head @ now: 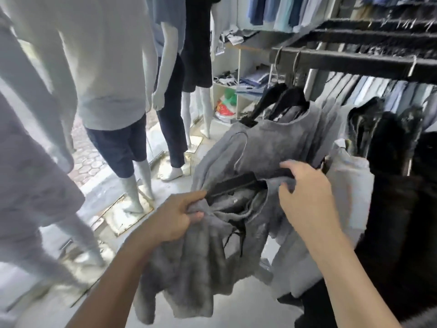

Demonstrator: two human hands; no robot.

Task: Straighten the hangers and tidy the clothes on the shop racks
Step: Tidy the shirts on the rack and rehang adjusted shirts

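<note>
Left hand [175, 218]: seen at 7 o'clock, low in the view; its fingers and thumb are curled round a bunched fold of a grey fleece sweatshirt [201, 268], just beside the left end of a black plastic hanger [234, 184].
Right hand [305, 197]: seen at 4 o'clock; its fingers are hooked over the neck edge of the same sweatshirt, where the hanger's other arm runs. Whether the hanger itself is also gripped cannot be told.
Grey fleece sweatshirt: held off the rail between the two hands, near the centre and towards 6 o'clock. It is crumpled, with its body and a sleeve hanging below the hands and dark cords dangling from the neck opening.
Black plastic hanger: lodged in the neck opening, tilted, with its left end lower.
Second grey sweatshirt [279, 143]: hung just behind the held one, at 2 o'clock from it, on another black hanger.
Dark metal rack rail [354, 62]: at 2 o'clock, with metal hooks over it and garments packed beneath.
Black fuzzy garments [402, 185]: hung at 3 o'clock, beside a white garment [350, 181].
White mannequins [106, 67]: stood at 10 o'clock, dressed in pale tops and dark trousers.
Pale shelf unit [238, 74]: at 1 o'clock, with folded clothes in it.
</note>
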